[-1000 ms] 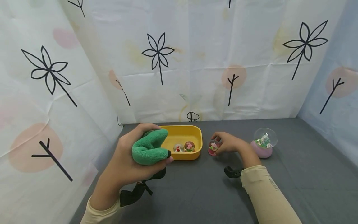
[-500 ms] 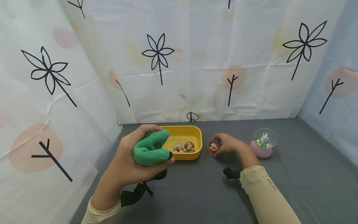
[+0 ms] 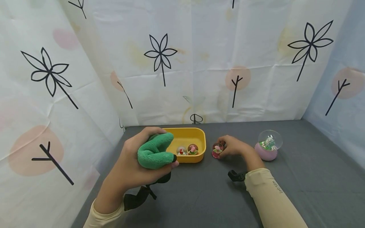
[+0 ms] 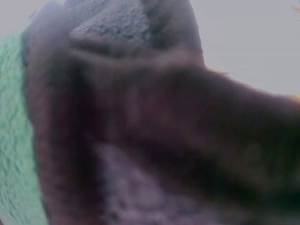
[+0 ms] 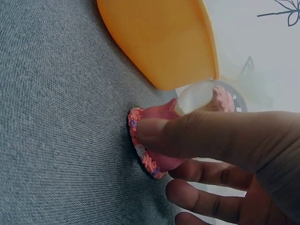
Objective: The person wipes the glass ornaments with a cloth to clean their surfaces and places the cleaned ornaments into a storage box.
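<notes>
My left hand (image 3: 134, 167) is raised at the left of the head view. It grips a folded, fuzzy green plush cloth (image 3: 155, 155) with a black tip. The left wrist view has green plush (image 4: 16, 140) at its left edge, and the rest is dark and blurred. Beyond, on the table, my right hand (image 3: 235, 147) holds a small snow globe (image 3: 217, 149) by its pink base. Close up in the right wrist view, the thumb presses the pink base (image 5: 166, 162), ringed with tiny flowers. The globe stands upright, its base at the grey tabletop.
Left of the held globe is a yellow tray (image 3: 203, 141). Inside sit two small snow globes, one with a red-and-white figure (image 3: 181, 151), one with a pink figure (image 3: 193, 149). A larger snow globe on a lilac base (image 3: 266, 152) stands right of my right hand. Patterned curtains (image 3: 194, 63) enclose the grey table (image 3: 199, 196).
My left hand has drifted slightly to the right with the green plush cloth. The right hand keeps its hold on the small snow globe, almost still.
</notes>
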Demonstrator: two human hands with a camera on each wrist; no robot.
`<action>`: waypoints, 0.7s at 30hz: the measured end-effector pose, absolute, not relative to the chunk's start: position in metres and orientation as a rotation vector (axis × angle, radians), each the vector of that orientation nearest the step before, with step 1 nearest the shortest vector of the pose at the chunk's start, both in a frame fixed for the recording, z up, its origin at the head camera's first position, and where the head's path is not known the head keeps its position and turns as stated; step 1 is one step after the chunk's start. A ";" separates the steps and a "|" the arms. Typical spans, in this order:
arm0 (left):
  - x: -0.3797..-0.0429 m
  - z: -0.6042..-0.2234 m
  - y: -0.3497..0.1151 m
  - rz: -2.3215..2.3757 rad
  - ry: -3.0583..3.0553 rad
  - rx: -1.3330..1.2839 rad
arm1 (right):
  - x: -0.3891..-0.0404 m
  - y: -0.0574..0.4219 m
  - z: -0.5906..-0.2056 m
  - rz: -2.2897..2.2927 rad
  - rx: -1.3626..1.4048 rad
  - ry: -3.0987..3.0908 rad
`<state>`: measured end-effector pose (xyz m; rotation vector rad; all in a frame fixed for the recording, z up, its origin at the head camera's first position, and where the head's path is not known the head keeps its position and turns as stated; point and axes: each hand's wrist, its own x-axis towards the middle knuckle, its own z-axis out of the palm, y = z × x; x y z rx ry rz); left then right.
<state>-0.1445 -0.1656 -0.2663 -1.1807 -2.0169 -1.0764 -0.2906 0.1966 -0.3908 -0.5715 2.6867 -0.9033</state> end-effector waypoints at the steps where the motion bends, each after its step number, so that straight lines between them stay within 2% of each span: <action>1: -0.145 -0.266 -0.166 -1.074 -2.016 -1.181 | -0.290 0.198 -0.390 -0.911 -0.588 2.683; 11: -0.147 -0.266 -0.165 -1.052 -2.003 -1.196 | -0.277 0.217 -0.364 -1.087 -0.694 2.702; 21: -0.146 -0.269 -0.164 -1.082 -2.038 -1.182 | -0.262 0.210 -0.338 -1.205 -0.781 2.733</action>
